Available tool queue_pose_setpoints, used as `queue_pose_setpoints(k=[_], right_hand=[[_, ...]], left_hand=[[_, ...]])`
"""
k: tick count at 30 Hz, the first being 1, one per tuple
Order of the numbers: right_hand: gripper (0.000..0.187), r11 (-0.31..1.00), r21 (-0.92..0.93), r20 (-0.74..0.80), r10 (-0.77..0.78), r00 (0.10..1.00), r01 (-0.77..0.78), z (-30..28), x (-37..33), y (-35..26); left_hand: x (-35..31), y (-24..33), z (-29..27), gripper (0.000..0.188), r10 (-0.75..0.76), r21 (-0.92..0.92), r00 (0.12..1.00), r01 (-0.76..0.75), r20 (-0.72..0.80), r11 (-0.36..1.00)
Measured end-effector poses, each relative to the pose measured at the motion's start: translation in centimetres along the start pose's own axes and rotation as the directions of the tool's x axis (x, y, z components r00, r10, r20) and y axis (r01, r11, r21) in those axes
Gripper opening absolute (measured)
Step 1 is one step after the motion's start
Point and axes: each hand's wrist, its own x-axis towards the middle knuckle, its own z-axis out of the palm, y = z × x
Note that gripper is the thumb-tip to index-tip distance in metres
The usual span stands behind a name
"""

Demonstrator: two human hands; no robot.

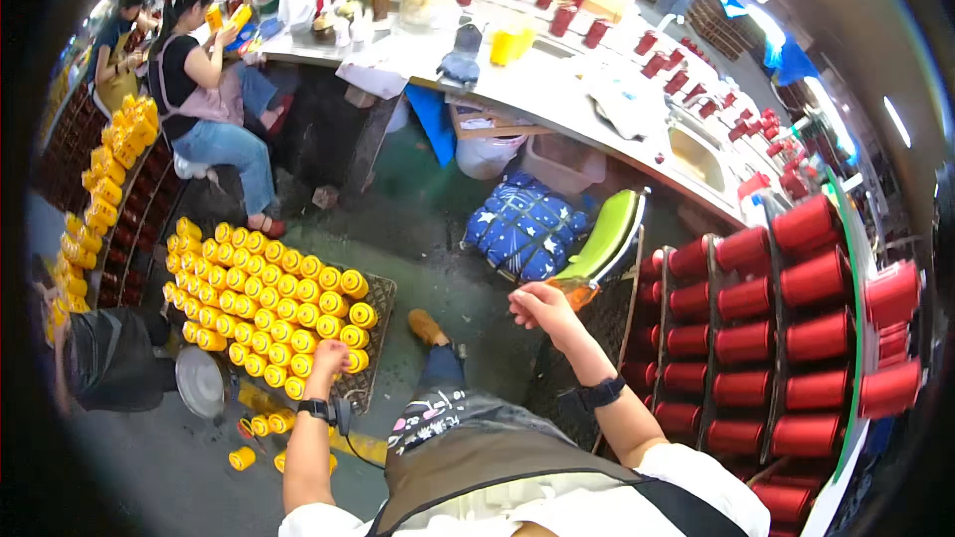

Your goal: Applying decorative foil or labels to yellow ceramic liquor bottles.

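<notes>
My left hand [329, 358] is at the near right corner of a block of yellow cylindrical canisters [269, 283]. They lie in close rows on a dark tray [383, 288]. A yellow canister shows right beside its fingers, but whether they grip it I cannot tell. My right hand [542, 308] hangs over the floor by a green chair [609, 234], its fingers loosely bent and nothing seen in them. Each wrist wears a dark band.
Red canisters [741, 338] fill a rack on my right. A long white workbench [557, 89] with more red ones curves across the back. A blue starred cushion [527, 224] lies before it. Loose yellow canisters [242, 457] and a round metal lid [200, 383] are at left. One person [214, 89] sits at the bench.
</notes>
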Motion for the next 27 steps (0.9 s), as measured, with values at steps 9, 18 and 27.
queue_pose_setpoints(k=[9, 18, 27], right_hand=[[0.017, 0.966, -0.221, 0.081, 0.153, 0.985, -0.132, 4.0, 19.4, -6.7], [0.019, 0.814, -0.526, 0.278, 0.439, 0.855, -0.247, 12.3, 29.9, -6.0], [0.021, 0.631, -0.772, 0.355, 0.528, 0.772, -0.076, 19.9, 36.6, -8.0]], left_hand=[[11.3, 3.9, 3.0, 0.020, -0.008, 0.363, 0.989, 0.062, -0.148, 0.930], [15.2, -4.1, 3.5, 0.018, -0.220, 0.157, 0.909, 0.290, -0.355, 0.944], [17.8, -5.3, 6.0, 0.015, -0.231, -0.049, 0.783, 0.249, -0.577, 0.967]])
